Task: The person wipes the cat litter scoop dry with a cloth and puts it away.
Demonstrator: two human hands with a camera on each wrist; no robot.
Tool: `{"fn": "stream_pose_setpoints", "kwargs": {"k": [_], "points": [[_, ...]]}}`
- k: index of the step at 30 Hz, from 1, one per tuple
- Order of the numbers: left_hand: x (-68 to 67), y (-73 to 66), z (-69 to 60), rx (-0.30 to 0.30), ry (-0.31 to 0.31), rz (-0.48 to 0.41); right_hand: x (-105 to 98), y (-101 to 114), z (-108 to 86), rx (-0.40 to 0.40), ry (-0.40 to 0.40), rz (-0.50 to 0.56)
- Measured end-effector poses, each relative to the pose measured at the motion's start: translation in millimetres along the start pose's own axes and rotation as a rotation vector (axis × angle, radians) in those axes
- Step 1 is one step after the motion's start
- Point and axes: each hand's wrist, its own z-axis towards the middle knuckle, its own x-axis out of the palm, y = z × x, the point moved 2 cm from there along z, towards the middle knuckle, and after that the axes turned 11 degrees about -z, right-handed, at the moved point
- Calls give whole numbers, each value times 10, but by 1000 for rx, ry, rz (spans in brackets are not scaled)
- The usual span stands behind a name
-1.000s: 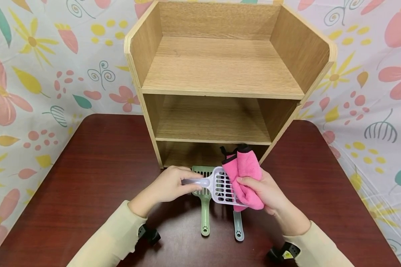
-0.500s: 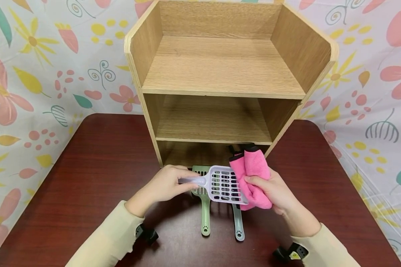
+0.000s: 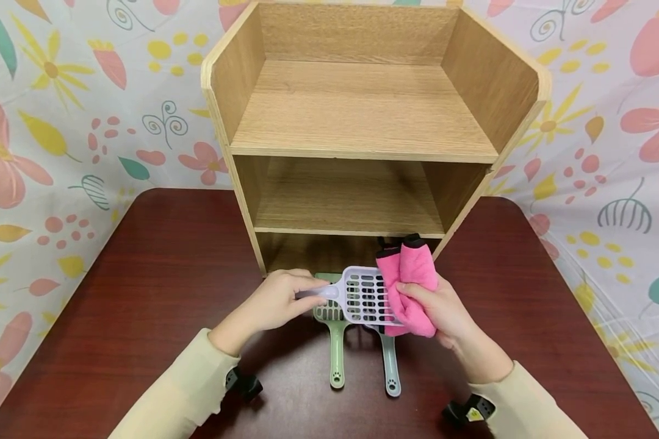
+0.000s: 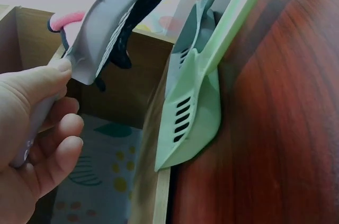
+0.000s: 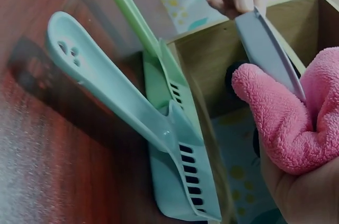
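Note:
My left hand [image 3: 277, 302] pinches the handle of a lavender litter scoop [image 3: 357, 296], thumb on one side and fingers on the other. In my right hand [image 3: 450, 314] is a bunched pink cloth [image 3: 414, 277] with black trim, wrapped over the scoop's far end and hiding it. The right wrist view shows the plush cloth [image 5: 280, 123] folded around the scoop's edge [image 5: 267, 49]. Below the raised scoop, a green litter scoop [image 3: 337, 353] and a blue-grey litter scoop [image 3: 391, 366] lie on the table, handles toward me; the blue-grey one's head is mostly covered in the head view.
A wooden shelf unit [image 3: 362, 110] stands behind my hands on a dark red-brown table [image 3: 159, 292]. The heads of the two lying scoops are at its lower front edge. Floral fabric [image 3: 60, 122] hangs around the table.
My right hand and the cloth moved right along the lavender scoop, then slightly back left. The scoop has risen a little. The two lying scoops have not moved.

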Motion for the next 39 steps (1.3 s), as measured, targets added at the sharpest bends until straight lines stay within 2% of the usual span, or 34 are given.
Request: {"fn": "stream_pose_setpoints", "kwargs": {"k": [6,11,22,32,39], "points": [[5,50,-51,30,-81,61,63,-33,-18,4,-33,-18],[1,80,-61,25,-104,71,82,-85,-73,18,-49,-50],[19,-7,-36,-2,-39,79,0,-61,-88,7,-62,-47],[28,-91,-19,-7,-1,-12,-44,-56,-43,17,14,-4],[45,-86,-18,-10,-3,-60,-40,-32,-16,-3,-18,-3]]}}
